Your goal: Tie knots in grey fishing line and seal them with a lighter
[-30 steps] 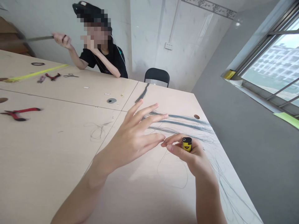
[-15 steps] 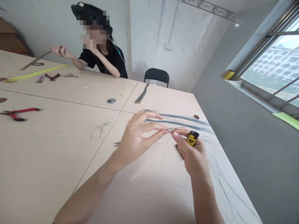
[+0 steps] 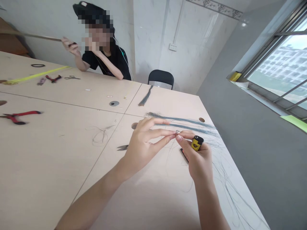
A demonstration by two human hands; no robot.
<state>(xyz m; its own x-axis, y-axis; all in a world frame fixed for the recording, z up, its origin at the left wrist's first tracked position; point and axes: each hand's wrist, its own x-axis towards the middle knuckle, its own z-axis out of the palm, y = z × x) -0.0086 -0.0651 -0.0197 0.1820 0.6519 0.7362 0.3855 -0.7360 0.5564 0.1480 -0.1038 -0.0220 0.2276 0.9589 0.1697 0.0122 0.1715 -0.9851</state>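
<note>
My left hand [image 3: 144, 147] pinches a small loop of thin dark thread [image 3: 177, 132] between thumb and index finger, its other fingers stretched out. Across from it, thumb and index finger of my right hand [image 3: 200, 163] pinch the same thread. A yellow and black lighter [image 3: 197, 143] is tucked in the curled fingers of the right hand. Scissor blades [image 3: 122, 148] poke out from behind my left hand. Below the right hand lies a dark flat item with an orange face [image 3: 184, 155], partly covered. Two long bundles of blue-grey thread [image 3: 182, 119] stretch across the table behind my hands.
Loose threads [image 3: 227, 185] trail along the right table edge, and a tangle [image 3: 100, 135] lies left. Red-handled pliers [image 3: 20, 116] rest far left. Another person [image 3: 107, 60] sits across the table beside a black chair [image 3: 160, 78]. A short thread bundle [image 3: 146, 95] lies near the back.
My left hand has shifted slightly right and closer to the right hand, uncovering more of the scissors. The other person has raised the long strip in their hand.
</note>
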